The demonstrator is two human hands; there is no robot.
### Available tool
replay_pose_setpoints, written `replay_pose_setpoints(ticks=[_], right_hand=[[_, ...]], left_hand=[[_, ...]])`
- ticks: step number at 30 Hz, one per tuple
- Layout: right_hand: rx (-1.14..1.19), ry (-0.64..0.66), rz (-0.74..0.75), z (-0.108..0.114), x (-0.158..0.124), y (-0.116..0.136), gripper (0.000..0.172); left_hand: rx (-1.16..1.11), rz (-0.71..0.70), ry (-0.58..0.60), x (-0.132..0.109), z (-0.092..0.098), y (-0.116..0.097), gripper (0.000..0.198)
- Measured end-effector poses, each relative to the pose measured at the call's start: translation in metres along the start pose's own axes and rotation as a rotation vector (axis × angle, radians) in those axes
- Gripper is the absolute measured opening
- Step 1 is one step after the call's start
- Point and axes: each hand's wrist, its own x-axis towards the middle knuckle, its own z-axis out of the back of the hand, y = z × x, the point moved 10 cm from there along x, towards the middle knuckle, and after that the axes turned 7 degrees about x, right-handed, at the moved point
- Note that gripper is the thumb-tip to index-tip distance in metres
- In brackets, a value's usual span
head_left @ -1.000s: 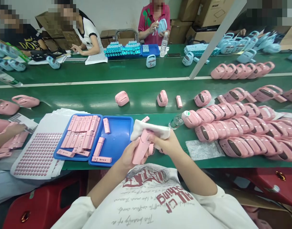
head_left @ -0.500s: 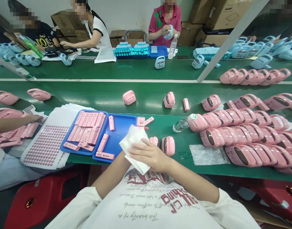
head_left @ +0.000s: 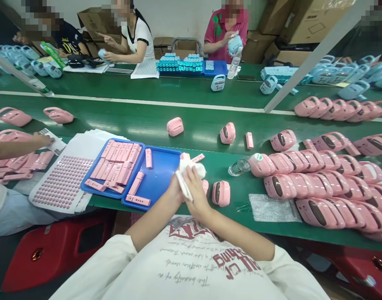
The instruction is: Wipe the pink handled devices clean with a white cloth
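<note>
A white cloth (head_left: 183, 186), folded and crumpled, is pressed between my two hands above the table's near edge. My right hand (head_left: 197, 192) lies along the cloth's right side, fingers together and pointing away from me. On the other side, my left hand (head_left: 176, 188) holds the cloth from the left; most of its fingers are hidden. Just beyond the cloth are a pink part (head_left: 185, 157) and a small pink stick (head_left: 198, 158). A pink rounded case (head_left: 221, 193) stands right of my hands, with another partly hidden behind my right hand.
To the left are a blue tray (head_left: 98, 187) of pink sticks, a second blue tray (head_left: 166, 166) and sticker sheets (head_left: 64, 179). A bottle (head_left: 240, 167) and rows of pink cases (head_left: 318, 179) are at right. A co-worker's arm (head_left: 18, 146) reaches in at left; others sit opposite.
My hands have turned more upright and come together, squeezing the spread cloth into a smaller bundle. The view has shifted slightly. Across the table, a co-worker in white now holds a blue item.
</note>
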Motion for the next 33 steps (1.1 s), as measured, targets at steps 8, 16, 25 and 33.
replay_pose_setpoints(ticks=[8, 16, 25, 33], right_hand=[[0.130, -0.081, -0.247, -0.006, -0.011, -0.045, 0.061], [0.408, -0.317, -0.483, 0.014, 0.011, -0.088, 0.056], [-0.234, -0.263, -0.897, 0.088, 0.088, -0.237, 0.033], [-0.718, -0.356, -0.919, 0.160, 0.144, -0.279, 0.039]], left_hand=[[-0.018, -0.024, -0.169, 0.008, 0.007, -0.006, 0.026], [0.291, -0.329, -0.003, 0.018, -0.004, -0.016, 0.033], [0.621, -0.070, -0.082, 0.026, 0.045, -0.005, 0.066], [0.730, -0.160, -0.198, 0.011, 0.100, -0.028, 0.058]])
